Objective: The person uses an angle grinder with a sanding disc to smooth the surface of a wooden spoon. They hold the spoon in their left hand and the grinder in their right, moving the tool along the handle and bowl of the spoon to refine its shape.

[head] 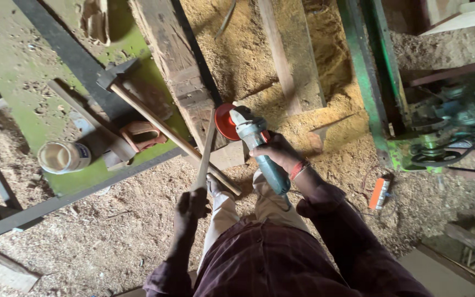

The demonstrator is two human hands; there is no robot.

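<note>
My right hand grips a teal angle grinder with a red disc at its front end. The disc sits against the top of a thin wooden strip that stands nearly upright. My left hand holds the strip's lower end. The strip leans by a thick weathered timber beam. My legs in light trousers and a dark plaid shirt fill the bottom of the view.
A hammer with a long wooden handle lies on a green workbench beside a white jar. Sawdust covers the floor. A green machine frame with cables stands right; an orange tool lies near it.
</note>
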